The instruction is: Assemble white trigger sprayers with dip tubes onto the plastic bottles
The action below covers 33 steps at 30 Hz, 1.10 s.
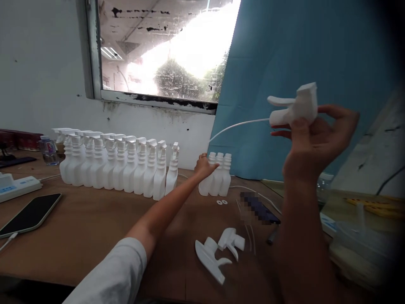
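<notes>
My right hand (329, 133) is raised at the right, its fingers closed round a white trigger sprayer (305, 103) tilted on its side. A thin clear dip tube (242, 123) runs left from its collar and curves down. The tube's tip is close above my left hand (204, 166), which is wrapped round the neck of a white plastic bottle (205, 185). That bottle's mouth is hidden by my fingers. Beside it stand several open-necked white bottles (224, 181). Two loose sprayer heads (210, 255) lie on the brown table (95, 228) nearer to me.
A row of white spray bottles (118, 166) with sprayers on stands at the left. Two white washers (222, 202) and loose tubes (250, 236) lie near a dark phone (259, 209). Another phone (30, 214), a power strip (19, 188) and a plastic tub (360, 245) flank the work area.
</notes>
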Available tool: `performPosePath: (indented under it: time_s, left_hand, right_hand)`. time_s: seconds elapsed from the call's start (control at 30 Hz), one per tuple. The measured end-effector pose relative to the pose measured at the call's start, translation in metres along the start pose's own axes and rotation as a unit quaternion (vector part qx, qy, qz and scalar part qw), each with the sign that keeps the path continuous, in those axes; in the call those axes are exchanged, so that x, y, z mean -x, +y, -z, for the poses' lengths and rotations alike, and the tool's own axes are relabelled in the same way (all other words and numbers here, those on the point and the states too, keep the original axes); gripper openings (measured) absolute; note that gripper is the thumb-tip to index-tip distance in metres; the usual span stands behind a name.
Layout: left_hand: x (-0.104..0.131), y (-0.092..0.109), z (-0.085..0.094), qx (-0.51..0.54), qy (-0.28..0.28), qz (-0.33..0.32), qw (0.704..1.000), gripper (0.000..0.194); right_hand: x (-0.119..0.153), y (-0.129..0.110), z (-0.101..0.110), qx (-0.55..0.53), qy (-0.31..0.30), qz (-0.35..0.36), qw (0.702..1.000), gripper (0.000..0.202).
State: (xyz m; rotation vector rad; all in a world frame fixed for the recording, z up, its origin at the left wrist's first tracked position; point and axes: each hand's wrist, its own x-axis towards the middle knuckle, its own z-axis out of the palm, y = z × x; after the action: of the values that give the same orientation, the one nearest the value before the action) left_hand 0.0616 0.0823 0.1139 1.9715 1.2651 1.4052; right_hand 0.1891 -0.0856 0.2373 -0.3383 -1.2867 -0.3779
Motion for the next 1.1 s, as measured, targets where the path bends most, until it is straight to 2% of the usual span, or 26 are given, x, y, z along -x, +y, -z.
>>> performPosePath:
  time_s: [0.07,0.17,0.43,0.67,0.8,0.87,0.97,1.1]
  left_hand:
    - [0.001,-0.005,-0.001,-0.029,-0.017,0.01,0.999,0.056]
    - [0.008,-0.008,0.01,-0.042,-0.016,-0.001,0.999,0.045]
    - [0.027,-0.01,0.046,-0.041,-0.059,-0.051,0.996,0.038]
    - [0.038,-0.006,0.07,0.004,-0.133,-0.093,0.987,0.028]
    - [0.04,-0.004,0.083,0.043,-0.197,-0.097,0.975,0.038]
    - [0.04,-0.003,0.088,0.104,-0.259,-0.096,0.955,0.049]
    - [0.04,0.0,0.095,0.176,-0.343,-0.098,0.917,0.058]
    - [0.042,0.004,0.1,0.189,-0.375,-0.068,0.905,0.059]
  right_hand:
    - [-0.001,0.004,0.004,0.009,0.0,-0.002,1.0,0.018]
    - [-0.003,0.01,0.01,0.016,0.013,-0.009,1.0,0.019]
    - [-0.006,0.015,0.013,-0.015,0.018,-0.059,0.998,0.025]
    - [-0.007,0.012,0.013,-0.048,0.02,-0.087,0.995,0.028]
    - [-0.008,0.014,0.015,-0.058,0.012,-0.094,0.994,0.03]
    - [-0.006,0.016,0.015,-0.054,-0.011,-0.12,0.991,0.03]
    - [0.0,0.022,0.008,-0.048,-0.086,-0.183,0.978,0.032]
    - [0.017,0.034,-0.01,-0.052,-0.232,-0.271,0.933,0.034]
